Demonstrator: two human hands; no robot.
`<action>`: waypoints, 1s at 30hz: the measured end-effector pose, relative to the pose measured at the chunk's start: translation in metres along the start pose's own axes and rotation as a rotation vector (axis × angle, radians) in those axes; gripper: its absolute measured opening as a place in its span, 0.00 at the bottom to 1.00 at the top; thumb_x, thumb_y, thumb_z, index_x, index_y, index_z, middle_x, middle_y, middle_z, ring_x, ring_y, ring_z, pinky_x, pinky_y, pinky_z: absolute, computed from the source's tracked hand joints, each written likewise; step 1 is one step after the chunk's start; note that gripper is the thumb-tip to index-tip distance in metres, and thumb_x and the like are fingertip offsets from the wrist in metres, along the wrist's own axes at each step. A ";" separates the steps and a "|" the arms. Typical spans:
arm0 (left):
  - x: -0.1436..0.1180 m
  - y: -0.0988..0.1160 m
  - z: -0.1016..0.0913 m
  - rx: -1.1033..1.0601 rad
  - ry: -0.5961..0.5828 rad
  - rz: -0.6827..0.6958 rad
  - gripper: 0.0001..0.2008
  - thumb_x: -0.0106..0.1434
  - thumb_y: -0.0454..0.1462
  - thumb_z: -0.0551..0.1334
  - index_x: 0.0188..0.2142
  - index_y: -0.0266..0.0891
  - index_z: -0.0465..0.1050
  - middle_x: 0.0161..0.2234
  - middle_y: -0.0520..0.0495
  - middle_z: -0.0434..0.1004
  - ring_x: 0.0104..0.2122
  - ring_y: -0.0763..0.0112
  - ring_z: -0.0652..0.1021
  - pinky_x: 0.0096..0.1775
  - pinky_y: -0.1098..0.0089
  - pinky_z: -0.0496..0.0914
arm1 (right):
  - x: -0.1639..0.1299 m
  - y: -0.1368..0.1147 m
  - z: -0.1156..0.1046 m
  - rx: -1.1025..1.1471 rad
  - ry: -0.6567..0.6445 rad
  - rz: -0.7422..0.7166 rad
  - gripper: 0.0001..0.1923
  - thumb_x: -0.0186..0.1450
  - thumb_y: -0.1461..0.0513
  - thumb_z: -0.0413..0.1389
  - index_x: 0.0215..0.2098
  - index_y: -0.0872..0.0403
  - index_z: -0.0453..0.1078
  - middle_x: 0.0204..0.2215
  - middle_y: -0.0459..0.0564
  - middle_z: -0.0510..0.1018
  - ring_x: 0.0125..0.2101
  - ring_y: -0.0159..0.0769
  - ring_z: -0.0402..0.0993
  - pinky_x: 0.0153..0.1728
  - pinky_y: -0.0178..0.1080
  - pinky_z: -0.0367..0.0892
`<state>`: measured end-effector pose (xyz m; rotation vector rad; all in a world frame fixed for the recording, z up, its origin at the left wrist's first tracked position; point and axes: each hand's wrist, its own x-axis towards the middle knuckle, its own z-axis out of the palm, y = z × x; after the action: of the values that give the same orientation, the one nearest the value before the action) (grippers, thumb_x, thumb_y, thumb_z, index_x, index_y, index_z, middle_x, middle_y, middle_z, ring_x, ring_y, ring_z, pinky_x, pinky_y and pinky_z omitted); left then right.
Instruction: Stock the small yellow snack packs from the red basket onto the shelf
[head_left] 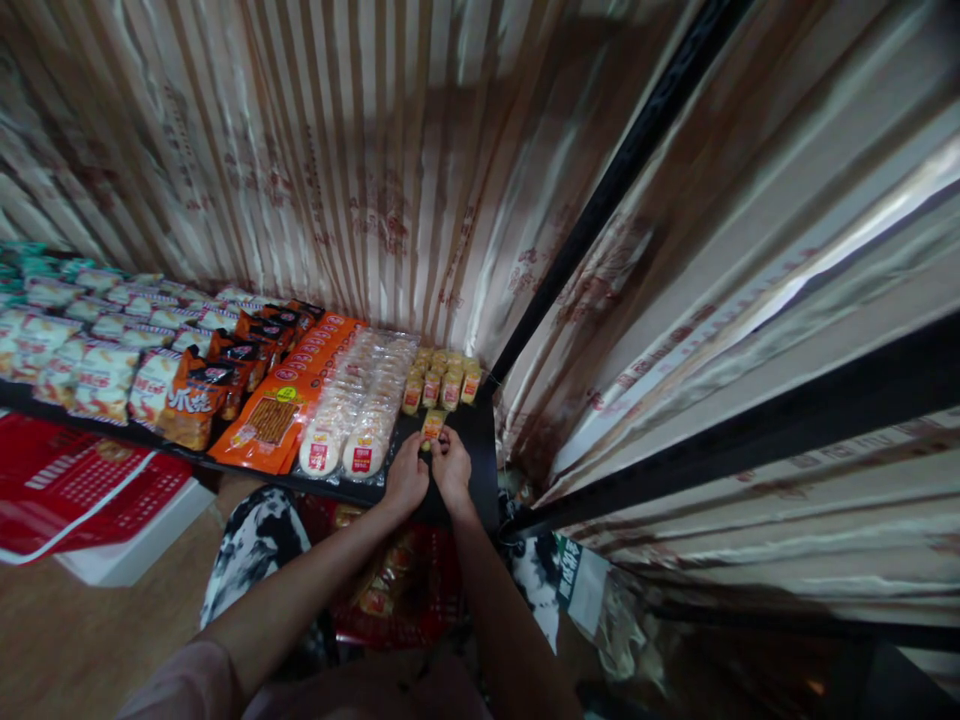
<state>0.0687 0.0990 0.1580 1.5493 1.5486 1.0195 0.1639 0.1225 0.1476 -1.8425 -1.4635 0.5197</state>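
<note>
White snack bags carry reddish lettering too blurred to read. An orange bag shows large white characters, the first resembling 爪; a flat orange packet bears a yellow badge. Round white crackers have illegible red labels. The left hand and right hand pinch a small yellow packet with an orange-red label, just in front of similar packets on the black shelf.

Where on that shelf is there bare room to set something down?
Bare black shelf shows between the right hand, the small yellow packets and the shelf's right end. Left of the left hand it is crowded: cracker packs, a flat orange bag and white packs.
</note>
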 end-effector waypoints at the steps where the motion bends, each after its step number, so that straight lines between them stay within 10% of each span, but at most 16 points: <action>1: 0.003 0.001 0.000 -0.003 -0.011 -0.006 0.26 0.51 0.23 0.51 0.50 0.34 0.66 0.56 0.42 0.64 0.57 0.66 0.64 0.59 0.63 0.55 | 0.003 0.000 0.001 0.004 0.005 -0.006 0.17 0.59 0.61 0.48 0.46 0.53 0.67 0.35 0.47 0.77 0.31 0.32 0.72 0.35 0.34 0.65; 30: 0.043 0.010 0.007 -0.022 -0.090 -0.063 0.21 0.64 0.36 0.47 0.55 0.31 0.63 0.61 0.39 0.56 0.61 0.67 0.56 0.62 0.63 0.47 | 0.053 -0.002 0.019 -0.023 0.020 -0.036 0.19 0.61 0.60 0.47 0.49 0.56 0.67 0.41 0.54 0.76 0.38 0.36 0.72 0.40 0.36 0.65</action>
<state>0.0782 0.1415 0.1662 1.5010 1.5098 0.9170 0.1637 0.1784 0.1426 -1.8307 -1.4920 0.4682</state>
